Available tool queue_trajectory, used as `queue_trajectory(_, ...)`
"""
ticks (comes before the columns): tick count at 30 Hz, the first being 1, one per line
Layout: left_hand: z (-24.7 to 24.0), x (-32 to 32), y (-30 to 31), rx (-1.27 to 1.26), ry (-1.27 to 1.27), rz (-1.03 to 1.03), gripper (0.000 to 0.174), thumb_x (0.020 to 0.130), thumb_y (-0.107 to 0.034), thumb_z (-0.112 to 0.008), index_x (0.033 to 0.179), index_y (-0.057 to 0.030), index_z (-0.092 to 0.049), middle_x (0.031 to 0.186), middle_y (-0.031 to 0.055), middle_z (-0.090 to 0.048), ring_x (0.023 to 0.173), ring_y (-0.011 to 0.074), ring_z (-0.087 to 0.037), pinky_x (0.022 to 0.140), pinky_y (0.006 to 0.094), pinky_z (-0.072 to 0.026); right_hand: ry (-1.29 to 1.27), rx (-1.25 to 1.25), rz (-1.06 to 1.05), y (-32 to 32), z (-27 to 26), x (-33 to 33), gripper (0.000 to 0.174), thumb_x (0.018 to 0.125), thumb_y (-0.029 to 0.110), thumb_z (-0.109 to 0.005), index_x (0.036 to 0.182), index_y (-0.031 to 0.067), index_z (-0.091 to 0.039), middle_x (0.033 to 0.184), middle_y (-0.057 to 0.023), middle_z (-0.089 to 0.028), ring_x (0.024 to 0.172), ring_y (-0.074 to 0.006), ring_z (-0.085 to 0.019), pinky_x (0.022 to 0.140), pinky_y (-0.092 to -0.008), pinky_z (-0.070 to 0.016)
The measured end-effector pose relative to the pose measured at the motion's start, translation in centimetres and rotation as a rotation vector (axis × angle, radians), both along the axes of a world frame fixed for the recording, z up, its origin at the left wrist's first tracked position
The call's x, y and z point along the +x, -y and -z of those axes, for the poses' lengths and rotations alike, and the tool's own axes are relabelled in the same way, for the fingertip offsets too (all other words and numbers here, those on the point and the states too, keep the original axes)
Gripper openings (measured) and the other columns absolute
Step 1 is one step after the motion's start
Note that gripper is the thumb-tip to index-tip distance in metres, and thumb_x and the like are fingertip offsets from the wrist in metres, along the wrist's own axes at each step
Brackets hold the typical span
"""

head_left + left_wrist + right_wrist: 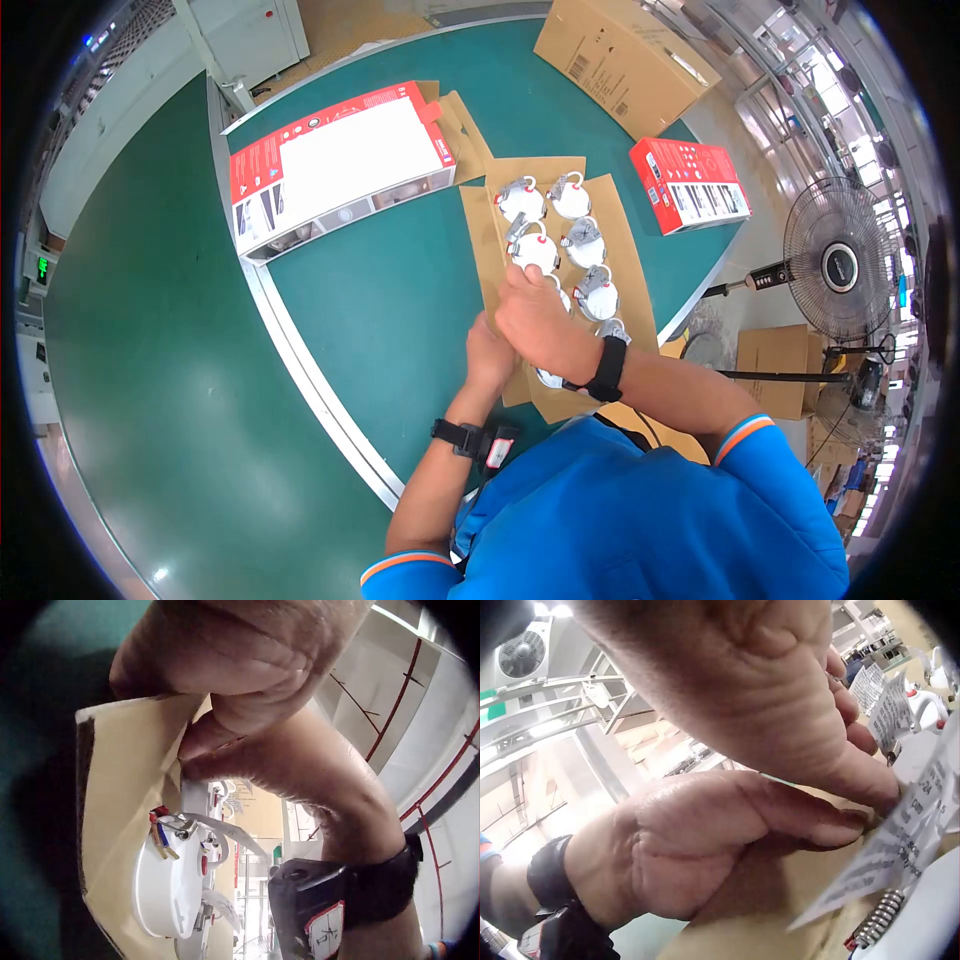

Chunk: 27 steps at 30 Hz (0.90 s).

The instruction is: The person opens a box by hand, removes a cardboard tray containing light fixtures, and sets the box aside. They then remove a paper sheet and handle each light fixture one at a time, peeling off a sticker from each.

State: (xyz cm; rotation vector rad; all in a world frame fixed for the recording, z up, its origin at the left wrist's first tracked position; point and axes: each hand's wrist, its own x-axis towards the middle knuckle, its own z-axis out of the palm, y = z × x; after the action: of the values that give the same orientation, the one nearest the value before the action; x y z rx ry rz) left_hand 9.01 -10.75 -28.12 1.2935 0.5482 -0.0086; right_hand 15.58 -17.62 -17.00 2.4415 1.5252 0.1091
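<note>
A cardboard tray [628,290] holds several white round downlights [533,252] in two rows, with springs, wires and grey printed labels on them. My left hand [488,352] grips the tray's left side wall [112,795], its thumb on the inner face. My right hand [540,315] reaches over the left row from the right. Its fingers bend down among the downlights, thumb beside a printed label [885,847]; I cannot tell whether they pinch a downlight. In the right wrist view, the left thumb [817,825] lies just below the right hand.
A long red-and-white box [340,165] with an open flap lies left of the tray on the green table [400,290]. A brown carton [625,65] and a smaller red box [690,185] stand toward the right. A fan [840,265] stands beyond the table's right edge.
</note>
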Motion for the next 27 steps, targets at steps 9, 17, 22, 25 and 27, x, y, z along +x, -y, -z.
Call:
queue_trajectory(9, -1.8, -0.2, -0.2, -0.015, 0.008, -0.010, 0.031, 0.088, -0.017, -0.064, 0.112, 0.0018, -0.059, 0.106, 0.0202, -0.068, 0.101, 0.0303, -0.065, 0.085, 0.0380, -0.0490, 0.065, -0.103, -0.074, -0.5, 0.1, -0.3, 0.011, 0.065, 0.015, -0.064, 0.069, 0.0097, -0.072, 0.075, -0.0039, -0.059, 0.091, -0.0230, -0.046, 0.084, -0.0348, -0.0328)
queue_trajectory(17, -2.1, -0.3, -0.5, 0.065, -0.007, 0.032, 0.032, 0.088, -0.015, -0.060, 0.115, 0.0031, -0.058, 0.105, 0.0216, -0.068, 0.100, 0.0320, -0.067, 0.084, 0.0390, -0.0502, -0.163, 0.098, -0.080, 1.2, -1.5, 1.0, 0.008, 0.065, 0.014, -0.063, 0.068, 0.0097, -0.069, 0.074, -0.0030, -0.052, 0.089, -0.0217, -0.046, 0.080, -0.0367, -0.0331)
queue_trajectory(22, -2.2, -0.2, -2.5, 0.191, -0.003, 0.199, 0.032, 0.086, -0.019, -0.062, 0.107, 0.0050, -0.062, 0.092, 0.0193, -0.071, 0.088, 0.0310, -0.070, 0.079, 0.0397, -0.0534, -0.239, 0.162, 0.052, 3.8, -3.7, 3.2, 0.007, 0.072, 0.015, -0.067, 0.077, 0.0117, -0.071, 0.079, -0.0022, -0.053, 0.090, -0.0223, -0.050, 0.078, -0.0408, -0.0351)
queue_trajectory(25, -6.1, 1.7, -6.4, 0.150, -0.274, 0.434, 0.028, 0.085, -0.019, -0.063, 0.098, 0.0056, -0.064, 0.085, 0.0174, -0.071, 0.083, 0.0293, -0.070, 0.075, 0.0388, -0.0543, -0.232, 0.288, 0.141, 4.5, -4.4, 6.0, 0.007, 0.075, 0.015, -0.069, 0.081, 0.0123, -0.071, 0.079, -0.0027, -0.056, 0.088, -0.0233, -0.053, 0.078, -0.0415, -0.0355)
queue_trajectory(27, -6.2, 3.4, -7.3, 0.342, -0.160, 0.388, 0.026, 0.084, -0.018, -0.063, 0.091, 0.0070, -0.063, 0.078, 0.0168, -0.068, 0.077, 0.0270, -0.069, 0.070, 0.0373, -0.0537, -0.262, 0.351, 0.167, 3.9, -4.5, 7.2, 0.006, 0.074, 0.014, -0.069, 0.080, 0.0119, -0.070, 0.079, -0.0039, -0.058, 0.086, -0.0238, -0.055, 0.077, -0.0413, -0.0365)
